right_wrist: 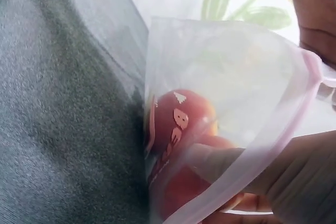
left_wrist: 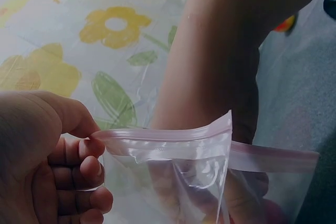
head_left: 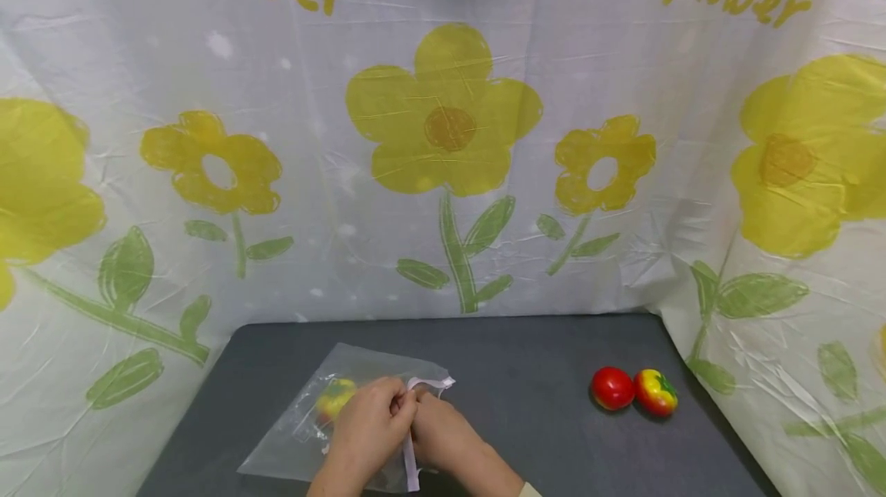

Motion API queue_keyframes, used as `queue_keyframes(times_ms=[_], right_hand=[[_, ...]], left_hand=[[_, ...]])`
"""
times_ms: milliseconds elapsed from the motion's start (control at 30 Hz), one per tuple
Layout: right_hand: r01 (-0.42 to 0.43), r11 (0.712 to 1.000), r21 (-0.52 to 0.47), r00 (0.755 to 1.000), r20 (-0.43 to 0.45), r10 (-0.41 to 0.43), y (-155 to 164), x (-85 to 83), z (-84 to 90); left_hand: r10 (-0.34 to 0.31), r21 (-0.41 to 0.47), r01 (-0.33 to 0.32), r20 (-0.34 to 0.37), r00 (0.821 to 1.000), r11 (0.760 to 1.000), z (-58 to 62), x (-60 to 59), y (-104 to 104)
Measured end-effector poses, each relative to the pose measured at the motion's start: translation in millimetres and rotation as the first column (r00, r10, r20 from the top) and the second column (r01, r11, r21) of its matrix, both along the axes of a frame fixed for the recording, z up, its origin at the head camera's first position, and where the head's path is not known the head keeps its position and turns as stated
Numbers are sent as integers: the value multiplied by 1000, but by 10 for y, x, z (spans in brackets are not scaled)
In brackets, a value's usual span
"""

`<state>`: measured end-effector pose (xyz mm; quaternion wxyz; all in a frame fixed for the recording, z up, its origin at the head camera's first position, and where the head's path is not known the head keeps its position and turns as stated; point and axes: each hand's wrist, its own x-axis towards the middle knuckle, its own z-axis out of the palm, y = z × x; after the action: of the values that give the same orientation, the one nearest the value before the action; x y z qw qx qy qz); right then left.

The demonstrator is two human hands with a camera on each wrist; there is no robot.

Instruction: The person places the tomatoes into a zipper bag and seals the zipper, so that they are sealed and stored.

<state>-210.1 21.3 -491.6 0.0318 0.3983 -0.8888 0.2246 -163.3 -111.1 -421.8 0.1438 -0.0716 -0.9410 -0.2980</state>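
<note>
A clear zip bag [head_left: 394,365] with a pale pink zip edge [left_wrist: 168,135] is spread at the front of the table. My left hand [head_left: 370,420] pinches that edge between thumb and forefinger, its other fingers curled. My right hand [head_left: 443,428] reaches into the bag's mouth. In the right wrist view its thumb [right_wrist: 212,161] and fingers are round a red toy fruit [right_wrist: 181,190], partly hidden by plastic and print. Beside this lies a red-and-yellow toy pepper [right_wrist: 184,111], also inside; the head view shows a blurred yellow part of the contents [head_left: 335,398].
To the right on the dark grey table [head_left: 526,374], a red toy tomato [head_left: 612,388] touches a red-and-yellow toy pepper [head_left: 654,393]. A white curtain with printed yellow flowers [head_left: 443,251] stands behind the table and along both sides.
</note>
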Motion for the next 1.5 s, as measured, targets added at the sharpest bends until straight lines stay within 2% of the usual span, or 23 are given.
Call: queue_keyframes(times_ms=[133,300,500,700,900,1167,1300,1500], right_hand=[[-18,1000,-1,1000,9,18,48,50,17],[-20,998,-51,1000,15,21,92,85,67],[8,998,-63,999,-37,-11,200,131,153],[58,997,-55,995,79,-54,324,179,237],[94,988,-121,991,102,-82,469,215,290],[195,963,-186,973,159,-167,675,246,327],[221,954,-202,970,149,-193,769,251,329],[262,941,-214,965,83,-249,927,237,302]], left_hand=[[3,3,-3,-2,1000,1000,-16,-16,-9],[20,3,-20,3,1000,1000,-24,-28,-14],[30,-6,-30,44,999,1000,-18,-37,-13],[53,-22,-52,57,997,998,-7,-45,-16],[69,-43,-69,16,997,997,-28,-65,-19],[77,-48,-78,-26,997,996,-44,-61,-3],[81,-47,-82,-31,996,996,-38,-56,4],[82,-41,-83,-25,996,996,-46,-55,9]])
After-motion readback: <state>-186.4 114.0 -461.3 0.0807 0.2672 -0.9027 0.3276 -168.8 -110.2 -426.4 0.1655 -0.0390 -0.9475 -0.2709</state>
